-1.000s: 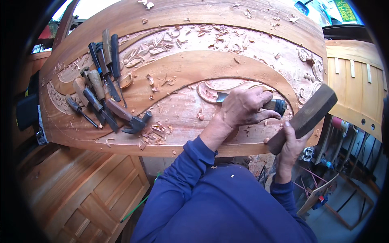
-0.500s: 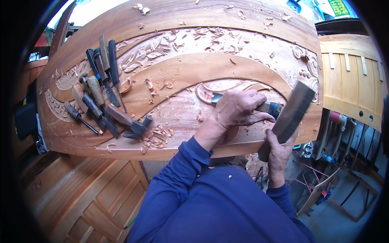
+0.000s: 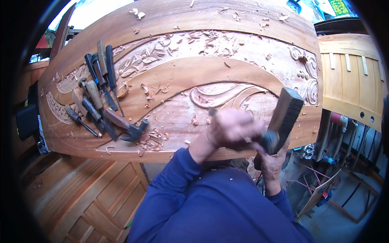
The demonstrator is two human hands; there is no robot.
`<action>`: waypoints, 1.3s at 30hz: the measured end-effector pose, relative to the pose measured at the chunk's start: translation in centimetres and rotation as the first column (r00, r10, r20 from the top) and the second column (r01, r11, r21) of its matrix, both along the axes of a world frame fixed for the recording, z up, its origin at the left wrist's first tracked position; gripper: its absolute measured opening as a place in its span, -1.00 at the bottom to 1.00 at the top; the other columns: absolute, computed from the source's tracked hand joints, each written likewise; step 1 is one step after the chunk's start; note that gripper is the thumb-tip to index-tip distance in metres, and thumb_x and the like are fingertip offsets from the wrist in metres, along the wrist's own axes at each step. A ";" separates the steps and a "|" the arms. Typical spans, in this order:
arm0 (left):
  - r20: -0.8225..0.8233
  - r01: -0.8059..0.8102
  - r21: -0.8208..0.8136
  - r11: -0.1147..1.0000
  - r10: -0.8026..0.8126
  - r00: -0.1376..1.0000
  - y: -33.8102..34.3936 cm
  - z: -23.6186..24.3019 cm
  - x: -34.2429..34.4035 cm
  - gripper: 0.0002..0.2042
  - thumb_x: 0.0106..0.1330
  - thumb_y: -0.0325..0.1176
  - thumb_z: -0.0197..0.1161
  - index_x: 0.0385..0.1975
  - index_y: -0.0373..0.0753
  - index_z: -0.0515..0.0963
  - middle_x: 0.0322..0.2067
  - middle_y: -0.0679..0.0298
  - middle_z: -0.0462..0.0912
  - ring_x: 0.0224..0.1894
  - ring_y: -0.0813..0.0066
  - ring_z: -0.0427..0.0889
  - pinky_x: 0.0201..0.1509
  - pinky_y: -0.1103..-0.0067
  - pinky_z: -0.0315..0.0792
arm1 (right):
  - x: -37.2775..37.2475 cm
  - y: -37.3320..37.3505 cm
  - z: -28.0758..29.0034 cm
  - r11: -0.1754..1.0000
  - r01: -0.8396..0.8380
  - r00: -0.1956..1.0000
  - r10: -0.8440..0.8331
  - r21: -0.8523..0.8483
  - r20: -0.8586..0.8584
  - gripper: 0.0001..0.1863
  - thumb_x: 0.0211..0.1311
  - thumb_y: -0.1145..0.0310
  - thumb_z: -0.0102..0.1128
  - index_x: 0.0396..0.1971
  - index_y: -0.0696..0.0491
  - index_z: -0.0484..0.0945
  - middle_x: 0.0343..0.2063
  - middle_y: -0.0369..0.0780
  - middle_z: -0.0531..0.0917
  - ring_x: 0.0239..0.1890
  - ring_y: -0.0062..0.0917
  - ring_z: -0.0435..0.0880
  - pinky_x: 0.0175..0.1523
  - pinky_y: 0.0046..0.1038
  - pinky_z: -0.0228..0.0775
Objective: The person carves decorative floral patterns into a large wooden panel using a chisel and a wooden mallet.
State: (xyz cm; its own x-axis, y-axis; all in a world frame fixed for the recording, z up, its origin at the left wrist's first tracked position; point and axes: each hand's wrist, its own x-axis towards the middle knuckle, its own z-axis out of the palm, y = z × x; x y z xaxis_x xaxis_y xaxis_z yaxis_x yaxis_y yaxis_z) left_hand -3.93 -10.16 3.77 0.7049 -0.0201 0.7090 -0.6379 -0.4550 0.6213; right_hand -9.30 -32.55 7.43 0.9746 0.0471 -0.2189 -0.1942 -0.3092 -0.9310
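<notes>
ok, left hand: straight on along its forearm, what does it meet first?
Looks like the wooden block held by the right hand: it shows just beyond the left hand. That hand is blurred and depth is unclear, so it might clear the block.

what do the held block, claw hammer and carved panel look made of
Block: probably wood, unvarnished; dull, brown side. Claw hammer: dark, dull metal head, likely steel; reddish-brown handle looks wooden. Carved panel: wood, apparently unfinished; visible grain, pale cut recesses, curled shavings.
</notes>
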 end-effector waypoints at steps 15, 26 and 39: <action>-0.348 -0.236 0.201 0.951 0.294 0.890 -3.7 -1.3 6.1 -0.45 0.19 0.17 0.51 0.05 -0.09 0.73 -0.48 0.28 0.60 -0.55 0.32 0.67 -0.53 0.40 0.53 | 9.1 -4.8 2.3 0.989 0.143 0.986 -0.138 -0.045 0.091 -0.30 0.33 0.53 0.43 0.42 0.09 0.32 0.00 -0.27 0.61 -0.05 -0.59 0.62 0.11 -0.52 0.47; -0.350 -0.214 0.097 0.972 0.234 0.907 -2.9 -1.5 5.1 -0.50 0.08 0.13 0.61 -0.11 -0.09 0.76 -0.47 0.29 0.68 -0.52 0.34 0.71 -0.50 0.44 0.54 | 9.2 -2.2 1.1 0.999 0.030 0.996 -0.031 -0.016 -0.080 -0.08 0.29 0.65 0.37 0.59 0.05 0.10 0.16 -0.19 0.56 0.11 -0.52 0.60 0.22 -0.45 0.49; -0.359 -0.196 0.130 0.972 0.230 0.904 -2.6 -1.1 4.7 -0.50 0.07 0.16 0.60 -0.16 -0.09 0.77 -0.47 0.35 0.69 -0.51 0.37 0.71 -0.49 0.46 0.56 | 7.9 0.5 -0.1 0.991 -0.096 0.988 0.106 -0.093 0.109 -0.04 0.27 0.67 0.37 0.60 0.02 0.07 0.16 -0.20 0.54 0.09 -0.58 0.60 0.16 -0.52 0.51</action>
